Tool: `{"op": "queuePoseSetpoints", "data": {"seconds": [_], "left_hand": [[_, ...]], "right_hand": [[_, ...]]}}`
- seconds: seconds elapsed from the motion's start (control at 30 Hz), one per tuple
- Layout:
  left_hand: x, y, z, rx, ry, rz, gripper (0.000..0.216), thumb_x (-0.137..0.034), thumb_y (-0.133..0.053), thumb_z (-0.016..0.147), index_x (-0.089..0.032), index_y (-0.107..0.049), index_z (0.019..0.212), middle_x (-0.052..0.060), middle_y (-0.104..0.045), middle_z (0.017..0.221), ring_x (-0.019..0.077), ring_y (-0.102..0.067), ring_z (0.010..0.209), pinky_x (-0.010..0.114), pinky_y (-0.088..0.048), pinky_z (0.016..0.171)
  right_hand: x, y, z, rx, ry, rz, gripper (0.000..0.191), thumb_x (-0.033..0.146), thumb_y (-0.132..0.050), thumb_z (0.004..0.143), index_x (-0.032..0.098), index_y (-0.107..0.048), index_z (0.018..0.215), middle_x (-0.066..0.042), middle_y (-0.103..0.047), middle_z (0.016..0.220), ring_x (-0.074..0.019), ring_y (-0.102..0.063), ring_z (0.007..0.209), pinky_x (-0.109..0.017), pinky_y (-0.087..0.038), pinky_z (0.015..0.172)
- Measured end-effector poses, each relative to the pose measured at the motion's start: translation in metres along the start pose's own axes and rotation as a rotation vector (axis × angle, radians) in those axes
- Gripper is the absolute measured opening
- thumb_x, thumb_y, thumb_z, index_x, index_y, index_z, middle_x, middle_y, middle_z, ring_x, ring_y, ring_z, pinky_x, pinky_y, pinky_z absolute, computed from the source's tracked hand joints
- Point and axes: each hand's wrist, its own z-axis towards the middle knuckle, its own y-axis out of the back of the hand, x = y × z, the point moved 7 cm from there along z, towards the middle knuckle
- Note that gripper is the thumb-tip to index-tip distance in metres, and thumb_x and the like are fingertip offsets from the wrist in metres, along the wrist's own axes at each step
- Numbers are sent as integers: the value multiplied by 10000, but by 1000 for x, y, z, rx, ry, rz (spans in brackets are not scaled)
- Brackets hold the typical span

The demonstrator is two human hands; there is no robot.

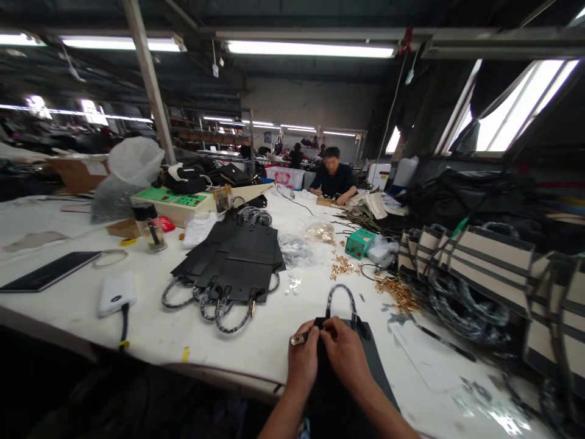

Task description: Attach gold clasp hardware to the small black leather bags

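Note:
Both my hands work at the near edge of the white table (pixel 150 329) on a black bag panel (pixel 377 360) with a braided handle (pixel 340 296). My left hand (pixel 302 360) pinches a small gold metal fitting (pixel 297 340) at the panel's top edge. My right hand (pixel 345 353) is closed on the panel's top edge beside it, fingers pressed together. A stack of black bag panels with braided handles (pixel 237 262) lies ahead to the left.
Gold fittings (pixel 397 292) lie scattered, with a green box (pixel 359 242), a white power bank (pixel 116 294), a dark tablet (pixel 48 271) and a green-topped machine (pixel 176 204). Striped bags (pixel 489 262) pile up at right. A person in dark clothes (pixel 334 178) sits at the far end.

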Motion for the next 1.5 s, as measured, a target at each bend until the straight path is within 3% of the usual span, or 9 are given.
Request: {"op": "queuePoseSetpoints", "data": {"seconds": [0.2, 0.4, 0.67, 0.8, 0.93, 1.17, 1.3, 1.43, 1.5], "left_hand": [[-10, -4, -1, 53, -54, 43, 286, -356, -516, 832, -185, -717, 942, 65, -742, 968, 259, -659, 970, 344, -470, 885], [-10, -5, 0, 40, -76, 110, 250, -354, -486, 855, -199, -678, 819, 51, -727, 807, 241, -663, 818, 326, -480, 771], [-1, -7, 5, 25, -73, 82, 313, -411, -512, 851, -183, -712, 928, 89, -738, 990, 262, -653, 975, 356, -468, 913], [-1, -5, 5, 0, -64, 70, 339, -432, -537, 823, -176, -718, 952, 98, -730, 1048, 280, -628, 1067, 377, -449, 982], [-5, -4, 6, -4, -71, 59, 345, -440, -518, 831, -185, -713, 955, 91, -732, 1039, 284, -638, 1044, 400, -457, 974], [-8, -10, 11, 37, -72, 91, 321, -445, -558, 812, -186, -722, 907, 89, -740, 1005, 290, -652, 1010, 402, -474, 953], [-4, -9, 15, -5, -52, 182, 332, -438, -564, 802, -183, -710, 957, 92, -723, 1061, 296, -618, 1084, 412, -430, 1011], [4, -4, 17, -53, 22, 205, 367, -473, -563, 801, -189, -687, 998, 91, -712, 1084, 302, -610, 1100, 432, -431, 1004], [4, -3, 16, -59, 22, 193, 381, -494, -566, 799, -195, -684, 1002, 79, -709, 1091, 295, -608, 1105, 429, -422, 1013]], "right_hand": [[2, 2, -3, -9, 40, 13, 186, 263, -456, 882, 224, -625, 950, -36, -700, 808, -197, -649, 721, -277, -441, 664], [-5, 0, 0, -16, 9, -90, 143, 280, -490, 870, 233, -616, 821, -28, -692, 733, -193, -644, 673, -261, -416, 622], [-3, -9, 7, -41, 37, -167, 165, 211, -472, 864, 223, -587, 747, -32, -679, 713, -192, -641, 699, -265, -397, 652], [-5, -5, 6, -56, 21, -69, 141, 233, -488, 868, 223, -615, 808, -28, -684, 723, -188, -633, 662, -266, -416, 631], [-1, 1, -2, -20, 68, 79, 174, 243, -471, 882, 231, -641, 921, -37, -707, 847, -194, -657, 768, -262, -460, 700], [-6, 3, 2, -63, 15, 97, 148, 175, -505, 834, 214, -640, 785, -17, -694, 779, -179, -642, 754, -254, -453, 715], [-5, 5, 2, -94, -3, 115, 149, 141, -525, 812, 203, -659, 795, -13, -691, 784, -171, -636, 765, -257, -450, 732], [2, 21, -20, -103, 62, 226, 205, 138, -608, 767, 222, -689, 936, 2, -678, 834, -144, -620, 732, -230, -457, 690], [3, 40, -32, -110, 130, 277, 220, 179, -625, 791, 238, -691, 993, 7, -675, 857, -132, -622, 731, -219, -465, 693]]}}
